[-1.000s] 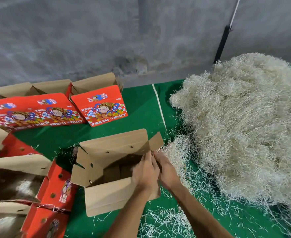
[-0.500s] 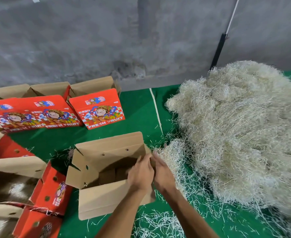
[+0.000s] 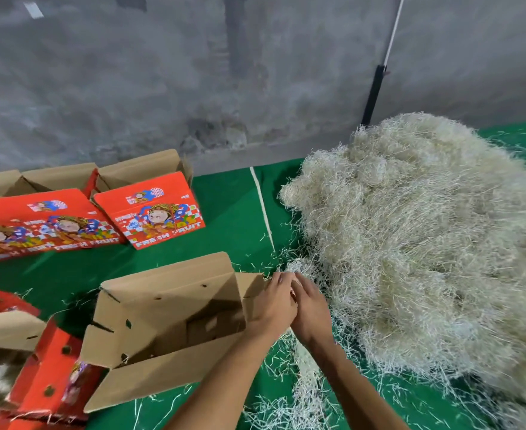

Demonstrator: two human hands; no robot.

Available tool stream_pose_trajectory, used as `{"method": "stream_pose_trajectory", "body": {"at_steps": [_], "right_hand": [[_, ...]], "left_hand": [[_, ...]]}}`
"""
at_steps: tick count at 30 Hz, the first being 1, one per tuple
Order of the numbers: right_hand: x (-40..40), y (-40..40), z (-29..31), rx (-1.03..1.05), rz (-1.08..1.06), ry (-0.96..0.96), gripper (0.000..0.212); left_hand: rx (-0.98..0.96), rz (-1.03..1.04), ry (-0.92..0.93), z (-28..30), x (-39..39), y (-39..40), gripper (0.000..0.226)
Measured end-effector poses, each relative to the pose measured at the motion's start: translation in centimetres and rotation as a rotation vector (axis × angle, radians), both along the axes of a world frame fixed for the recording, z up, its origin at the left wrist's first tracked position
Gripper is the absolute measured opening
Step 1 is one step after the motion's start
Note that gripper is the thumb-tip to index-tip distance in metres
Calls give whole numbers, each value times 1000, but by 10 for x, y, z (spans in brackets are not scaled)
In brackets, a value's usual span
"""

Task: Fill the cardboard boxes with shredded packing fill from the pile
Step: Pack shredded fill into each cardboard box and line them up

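An open brown cardboard box (image 3: 162, 308) stands on the green cloth, and I see no fill inside it. My left hand (image 3: 272, 305) lies over the box's right end flap (image 3: 251, 290), fingers curled around its top edge. My right hand (image 3: 311, 311) presses against the left one from the outer side of the same flap. The big pale pile of shredded fill (image 3: 426, 243) rises just right of my hands, its nearest strands touching my right hand.
Red printed fruit boxes (image 3: 153, 212) stand open at the back left. More red boxes (image 3: 47, 377) sit at the lower left, one holding fill. Loose shreds (image 3: 289, 408) litter the green cloth (image 3: 230, 209). A grey wall and a black pole (image 3: 373, 94) stand behind.
Both hands have stayed on the box's right end flap and pushed it outward toward the pile. The view has shifted slightly downward and left.
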State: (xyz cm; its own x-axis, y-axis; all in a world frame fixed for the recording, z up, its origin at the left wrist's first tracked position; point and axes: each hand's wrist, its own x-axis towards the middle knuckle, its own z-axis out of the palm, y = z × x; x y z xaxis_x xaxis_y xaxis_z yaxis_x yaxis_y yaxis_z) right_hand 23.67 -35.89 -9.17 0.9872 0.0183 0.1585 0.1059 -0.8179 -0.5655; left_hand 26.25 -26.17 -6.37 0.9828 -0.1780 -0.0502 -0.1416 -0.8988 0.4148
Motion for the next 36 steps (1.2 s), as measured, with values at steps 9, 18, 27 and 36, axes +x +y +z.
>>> {"method": "stream_pose_trajectory", "body": {"at_steps": [9,18,27,36], "right_hand": [[71,-134,-3,-460,-74,95,81],[143,-132,-50,-638,-147,238,101],[126,-71,-19,259,55,180,32],[89,-50,28,355,10,-151,73]], "left_hand": [[-162,353,409,-64,35,-58,117],[-486,724,378,-105,38,-75,15],[-1178,947,333,-38,95,-98,41],[-1354,1012,303,48,124,-48,60]]}}
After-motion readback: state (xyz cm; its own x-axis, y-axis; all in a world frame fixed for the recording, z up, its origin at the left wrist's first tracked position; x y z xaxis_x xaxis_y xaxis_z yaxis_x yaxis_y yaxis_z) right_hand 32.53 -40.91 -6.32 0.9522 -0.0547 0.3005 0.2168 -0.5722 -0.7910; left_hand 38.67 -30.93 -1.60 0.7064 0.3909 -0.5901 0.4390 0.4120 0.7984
